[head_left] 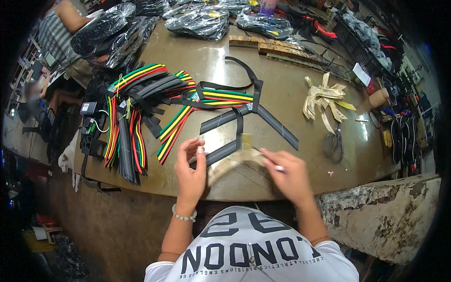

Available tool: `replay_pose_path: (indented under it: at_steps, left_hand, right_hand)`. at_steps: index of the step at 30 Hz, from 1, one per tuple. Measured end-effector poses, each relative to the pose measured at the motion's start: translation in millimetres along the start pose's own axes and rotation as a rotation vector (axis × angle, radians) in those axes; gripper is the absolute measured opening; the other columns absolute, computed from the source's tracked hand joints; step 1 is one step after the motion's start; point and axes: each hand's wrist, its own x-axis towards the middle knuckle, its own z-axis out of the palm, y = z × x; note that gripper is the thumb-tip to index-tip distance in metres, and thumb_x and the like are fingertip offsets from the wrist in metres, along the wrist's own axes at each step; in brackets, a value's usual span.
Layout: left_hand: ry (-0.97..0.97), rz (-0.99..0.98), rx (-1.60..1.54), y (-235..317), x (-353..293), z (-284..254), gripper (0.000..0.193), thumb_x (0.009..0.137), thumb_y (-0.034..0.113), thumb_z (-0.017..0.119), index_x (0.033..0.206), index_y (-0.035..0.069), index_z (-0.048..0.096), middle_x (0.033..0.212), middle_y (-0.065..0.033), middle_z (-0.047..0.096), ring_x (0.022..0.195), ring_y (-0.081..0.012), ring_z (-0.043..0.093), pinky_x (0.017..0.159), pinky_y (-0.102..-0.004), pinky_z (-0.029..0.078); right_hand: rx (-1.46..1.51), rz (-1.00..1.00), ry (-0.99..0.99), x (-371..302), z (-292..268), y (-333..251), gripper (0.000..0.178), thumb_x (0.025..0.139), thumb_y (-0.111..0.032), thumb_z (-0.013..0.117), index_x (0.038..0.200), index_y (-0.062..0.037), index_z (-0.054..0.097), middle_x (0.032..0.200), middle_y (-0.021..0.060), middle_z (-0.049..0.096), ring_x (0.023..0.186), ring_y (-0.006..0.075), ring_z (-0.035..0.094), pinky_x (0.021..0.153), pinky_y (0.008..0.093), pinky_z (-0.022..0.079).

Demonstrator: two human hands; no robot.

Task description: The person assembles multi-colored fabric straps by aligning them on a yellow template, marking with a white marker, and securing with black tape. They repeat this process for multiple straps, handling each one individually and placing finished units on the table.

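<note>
My left hand (pixel 191 167) is near the table's front edge, its fingers loosely curled and the thumb apart from them, with nothing visible between them. In my right hand (pixel 287 176), closed fingers grip one end of a curved cream strip (pixel 237 160), blurred by motion; its other end reaches beside my left hand. A small white-ended item (pixel 280 168), its kind unclear, also shows in the right hand. Just beyond lie dark grey strap pieces (pixel 221 152) with thin black webbing (pixel 240 124). They join a strap with green, yellow and red stripes (pixel 225 97).
Bundled striped and grey straps (pixel 127 127) lie at the left. To the right are a fan of cream strips (pixel 324 98) and scissors (pixel 334 146). Plastic-wrapped black goods (pixel 197 22) and wooden bars (pixel 268 44) are at the back. Another person (pixel 61 33) stands far left.
</note>
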Motion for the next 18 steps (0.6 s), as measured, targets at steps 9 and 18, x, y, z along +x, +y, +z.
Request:
replay_pose_path:
  at_steps: [9, 18]
  left_hand:
    - [-0.222, 0.456, 0.591, -25, -7, 29, 0.030, 0.083, 0.006, 0.068, 0.113, 0.009, 0.067, 0.121, -0.0058, 0.063, 0.109, -0.0296, 0.054, 0.096, -0.0436, 0.042]
    - [-0.205, 0.449, 0.601, -24, -3, 36, 0.030, 0.083, 0.009, 0.070, 0.113, 0.013, 0.070, 0.118, -0.0001, 0.065, 0.104, -0.0259, 0.054, 0.092, -0.0377, 0.040]
  right_hand:
    - [-0.392, 0.098, 0.107, 3, 66, 29, 0.027, 0.090, -0.022, 0.067, 0.114, -0.0097, 0.070, 0.104, 0.0077, 0.061, 0.069, 0.0294, 0.066, 0.059, 0.0401, 0.052]
    - [-0.452, -0.090, -0.020, 1, 53, 50, 0.034, 0.092, -0.025, 0.064, 0.120, -0.0059, 0.063, 0.104, 0.0081, 0.057, 0.059, 0.0276, 0.065, 0.051, 0.0398, 0.052]
